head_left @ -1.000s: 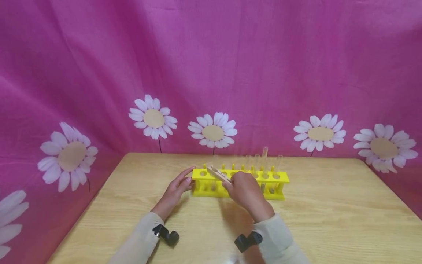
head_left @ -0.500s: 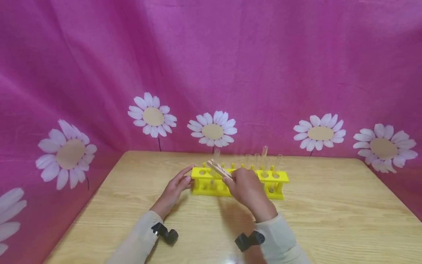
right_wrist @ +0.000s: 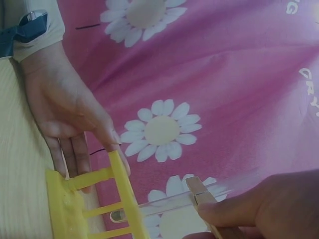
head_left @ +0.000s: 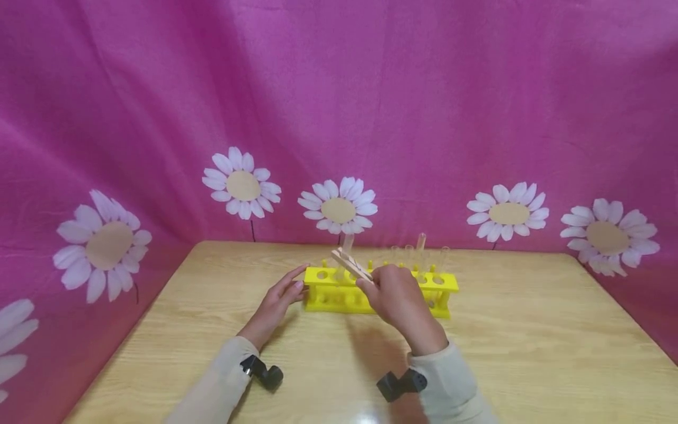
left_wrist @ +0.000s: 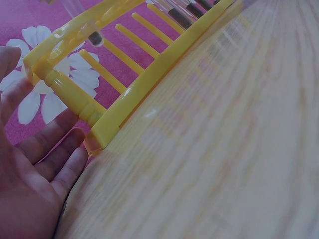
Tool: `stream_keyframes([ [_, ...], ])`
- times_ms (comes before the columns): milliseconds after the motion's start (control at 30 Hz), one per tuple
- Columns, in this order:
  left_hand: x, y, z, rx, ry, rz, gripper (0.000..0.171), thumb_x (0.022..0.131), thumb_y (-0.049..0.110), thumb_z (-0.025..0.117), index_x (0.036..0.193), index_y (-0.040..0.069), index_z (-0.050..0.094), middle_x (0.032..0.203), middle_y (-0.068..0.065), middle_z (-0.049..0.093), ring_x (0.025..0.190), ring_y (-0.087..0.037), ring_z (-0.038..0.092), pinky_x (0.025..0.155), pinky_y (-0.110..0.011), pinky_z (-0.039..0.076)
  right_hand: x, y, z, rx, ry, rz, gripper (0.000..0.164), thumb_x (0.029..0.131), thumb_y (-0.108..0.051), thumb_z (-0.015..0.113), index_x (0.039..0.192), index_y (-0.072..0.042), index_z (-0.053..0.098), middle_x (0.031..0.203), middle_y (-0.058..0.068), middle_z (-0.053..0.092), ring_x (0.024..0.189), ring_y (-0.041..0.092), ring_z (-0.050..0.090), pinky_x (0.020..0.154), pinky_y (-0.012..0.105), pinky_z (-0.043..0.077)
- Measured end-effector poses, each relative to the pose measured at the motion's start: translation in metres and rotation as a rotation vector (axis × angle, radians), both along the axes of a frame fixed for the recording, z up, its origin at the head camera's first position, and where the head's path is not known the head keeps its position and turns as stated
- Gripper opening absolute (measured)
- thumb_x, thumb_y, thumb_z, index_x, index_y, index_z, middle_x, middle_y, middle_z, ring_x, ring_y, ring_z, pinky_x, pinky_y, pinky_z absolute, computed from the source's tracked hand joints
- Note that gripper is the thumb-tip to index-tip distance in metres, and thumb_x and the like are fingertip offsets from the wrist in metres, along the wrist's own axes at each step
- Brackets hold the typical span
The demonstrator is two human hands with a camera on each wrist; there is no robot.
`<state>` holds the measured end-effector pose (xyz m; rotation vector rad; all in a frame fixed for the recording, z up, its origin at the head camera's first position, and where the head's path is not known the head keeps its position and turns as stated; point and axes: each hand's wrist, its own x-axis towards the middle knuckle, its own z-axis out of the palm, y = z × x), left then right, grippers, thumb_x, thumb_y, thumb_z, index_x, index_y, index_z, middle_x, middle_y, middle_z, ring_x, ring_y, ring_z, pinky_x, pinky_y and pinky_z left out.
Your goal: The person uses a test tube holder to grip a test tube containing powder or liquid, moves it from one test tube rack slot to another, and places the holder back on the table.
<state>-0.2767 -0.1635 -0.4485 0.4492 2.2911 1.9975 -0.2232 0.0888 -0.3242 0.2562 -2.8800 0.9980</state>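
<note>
So your tube (right_wrist: 167, 202) sits partway through a hole near the left end of the rack (head_left: 339, 308), its dark-tipped bottom hanging just under the top bar (right_wrist: 126, 191) and clear of the base (right_wrist: 61, 209). It looks caught in the clothespin (head_left: 354, 266), which your right hand (head_left: 399, 297) pinches between thumb and fingers. Your left hand (head_left: 272, 307) has its fingers spread against the rack's left end, bracing it on the desk (head_left: 318, 371), I'd guess. The other tubes (head_left: 421, 241) stand toward the right end. Seems like you're mid-transfer at that hole; can't tell if it's in or out. Either way, next move calls for a straight line through the hole, since tilting might jam the tube or tug the rack.
</note>
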Motion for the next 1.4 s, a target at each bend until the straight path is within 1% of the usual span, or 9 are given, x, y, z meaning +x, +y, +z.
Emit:
stream_keyframes([
  [133,-0.010,0.004,0.006,-0.003,0.028,-0.009,0.051,0.100,0.044,0.047,0.148,0.030,0.038,0.146,-0.008,0.043,0.120,-0.030,0.056,0.111,-0.057,0.028,-0.003,0.005,0.009,-0.012,0.034,-0.003,0.030,0.091,-0.025,0.068,0.066,-0.009,0.063,0.052,0.000,0.039,0.047,0.014,0.035,0.042,0.023,0.028],
  [233,-0.013,0.005,0.009,-0.006,0.026,-0.008,0.051,0.100,0.045,0.047,0.148,0.031,0.038,0.148,-0.006,0.041,0.121,-0.029,0.055,0.111,-0.059,0.026,-0.002,0.006,0.013,-0.020,0.055,-0.002,0.032,0.091,-0.025,0.068,0.064,-0.009,0.062,0.051,-0.001,0.036,0.047,0.013,0.033,0.042,0.024,0.026],
  [300,-0.011,0.004,0.007,-0.010,0.017,0.000,0.051,0.100,0.044,0.048,0.148,0.030,0.038,0.148,-0.007,0.042,0.121,-0.030,0.056,0.110,-0.059,0.028,0.000,0.006,0.013,-0.033,0.049,0.003,0.031,0.091,-0.025,0.067,0.065,-0.009,0.062,0.051,-0.001,0.036,0.046,0.013,0.033,0.042,0.024,0.025],
  [433,-0.003,0.001,0.000,-0.017,-0.013,0.016,0.051,0.100,0.042,0.048,0.148,0.029,0.039,0.145,-0.009,0.045,0.120,-0.030,0.055,0.109,-0.054,0.034,0.006,0.005,0.009,-0.060,0.034,0.003,0.026,0.090,-0.024,0.068,0.069,-0.009,0.066,0.050,-0.001,0.039,0.046,0.013,0.036,0.041,0.024,0.027],
  [600,0.001,-0.001,-0.006,-0.012,0.011,-0.006,0.050,0.101,0.041,0.047,0.148,0.027,0.038,0.143,-0.012,0.046,0.122,-0.032,0.053,0.107,-0.049,0.039,0.011,0.006,0.007,-0.060,0.081,-0.016,0.022,0.089,-0.023,0.070,0.072,-0.008,0.068,0.051,0.000,0.041,0.046,0.014,0.037,0.041,0.025,0.029],
  [700,0.002,-0.001,-0.004,-0.009,0.019,-0.012,0.049,0.101,0.040,0.046,0.148,0.027,0.039,0.143,-0.012,0.046,0.123,-0.032,0.052,0.107,-0.048,0.039,0.012,0.007,0.009,-0.060,0.103,-0.014,0.022,0.089,-0.022,0.070,0.072,-0.008,0.068,0.051,0.000,0.040,0.046,0.014,0.037,0.041,0.025,0.029],
  [933,0.002,-0.001,-0.002,0.005,-0.015,0.001,0.051,0.101,0.041,0.048,0.148,0.027,0.039,0.141,-0.012,0.049,0.122,-0.032,0.053,0.110,-0.053,0.034,0.013,0.009,0.014,-0.070,0.074,-0.006,0.021,0.090,-0.024,0.069,0.079,-0.006,0.070,0.053,0.002,0.044,0.046,0.015,0.039,0.041,0.024,0.031],
  [1233,0.001,0.001,0.001,0.006,-0.011,-0.003,0.048,0.103,0.034,0.044,0.150,0.026,0.035,0.146,-0.014,0.043,0.124,-0.034,0.052,0.110,-0.053,0.032,0.013,0.019,0.020,-0.050,0.050,-0.024,0.021,0.091,-0.026,0.067,0.082,-0.007,0.070,0.055,0.003,0.050,0.047,0.017,0.043,0.041,0.026,0.034],
  [1400,0.003,0.001,0.000,-0.001,-0.014,0.003,0.050,0.102,0.039,0.046,0.150,0.026,0.036,0.143,-0.012,0.047,0.123,-0.032,0.053,0.111,-0.054,0.030,0.012,0.024,0.022,-0.032,0.025,-0.041,0.024,0.092,-0.027,0.067,0.087,-0.005,0.072,0.057,0.004,0.050,0.048,0.017,0.042,0.042,0.026,0.034],
])
